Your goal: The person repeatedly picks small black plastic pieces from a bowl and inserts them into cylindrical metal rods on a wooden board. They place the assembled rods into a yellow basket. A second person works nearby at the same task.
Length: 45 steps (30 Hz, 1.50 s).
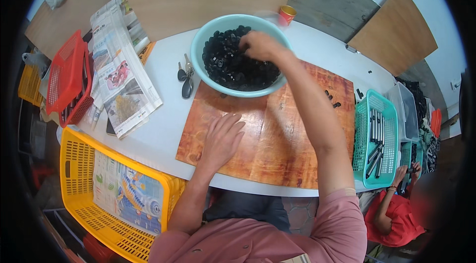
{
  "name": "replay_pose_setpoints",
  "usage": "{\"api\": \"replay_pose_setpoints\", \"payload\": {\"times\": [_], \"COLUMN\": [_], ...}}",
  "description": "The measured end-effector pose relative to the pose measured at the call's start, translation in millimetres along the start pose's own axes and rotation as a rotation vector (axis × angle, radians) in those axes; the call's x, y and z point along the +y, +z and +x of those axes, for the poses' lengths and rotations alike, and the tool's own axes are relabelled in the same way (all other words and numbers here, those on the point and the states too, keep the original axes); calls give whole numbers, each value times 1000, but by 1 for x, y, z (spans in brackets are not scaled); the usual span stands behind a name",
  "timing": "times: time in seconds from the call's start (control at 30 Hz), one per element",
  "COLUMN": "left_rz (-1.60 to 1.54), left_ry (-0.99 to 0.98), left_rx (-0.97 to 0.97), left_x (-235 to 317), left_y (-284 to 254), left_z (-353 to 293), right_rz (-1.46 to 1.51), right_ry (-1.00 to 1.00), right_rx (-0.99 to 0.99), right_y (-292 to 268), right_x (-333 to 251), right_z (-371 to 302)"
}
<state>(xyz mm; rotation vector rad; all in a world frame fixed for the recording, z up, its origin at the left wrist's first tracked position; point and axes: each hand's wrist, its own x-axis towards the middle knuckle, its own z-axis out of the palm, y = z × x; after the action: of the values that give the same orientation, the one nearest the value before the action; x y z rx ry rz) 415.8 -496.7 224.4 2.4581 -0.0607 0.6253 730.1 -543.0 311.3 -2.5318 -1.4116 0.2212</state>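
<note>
My right hand (260,46) reaches into a light teal basin (198,40) piled with small black plastic parts (233,62). Its fingers are curled down at the top of the heap, and whatever is between them is hidden. On the brown, stained wooden board (277,139) lies my left hand (222,140), palm down with the fingers stretched out and nothing in them. A few loose black pieces (333,99) sit on the board's right side. The basin overlaps the far edge of this board.
Keys (186,77) lie left of the basin, near newspapers (119,74) and red baskets (67,74). A yellow crate (74,174) stands front left. A teal basket (369,178) of black tubes is at right, where another person (396,218) works. A cup (286,14) stands behind.
</note>
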Motion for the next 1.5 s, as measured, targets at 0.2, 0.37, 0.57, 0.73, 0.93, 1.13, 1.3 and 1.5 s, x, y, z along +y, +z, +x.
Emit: {"api": "replay_pose_setpoints", "payload": {"times": [0.2, 0.37, 0.57, 0.73, 0.93, 1.13, 1.3, 1.5], "left_rz": [4, 7, 12, 14, 18, -6, -7, -16], "left_ry": [-11, -23, -18, -11, -6, -10, -20, -16], "left_rx": [-19, -7, -9, -2, -16, -18, -7, -19], "left_x": [0, -1, 0, 1, -3, -3, -1, -2], "left_y": [-1, -1, -1, 0, 1, 2, 0, -1], "left_z": [0, -1, -1, -1, -2, -2, -1, 0], "right_rz": [186, 78, 699, 257, -285, -20, -97, -90], "right_ry": [251, 438, 292, -182, -279, -24, 206, 164], "right_rx": [-83, -196, -203, -117, -69, 158, -125, -241], "right_y": [1, 37, 25, 7, 42, -11, -49, -21], "right_x": [38, -27, -10, -34, -50, -10, 13, 0], "right_z": [8, 4, 2, -30, -25, -29, -46, -57]}}
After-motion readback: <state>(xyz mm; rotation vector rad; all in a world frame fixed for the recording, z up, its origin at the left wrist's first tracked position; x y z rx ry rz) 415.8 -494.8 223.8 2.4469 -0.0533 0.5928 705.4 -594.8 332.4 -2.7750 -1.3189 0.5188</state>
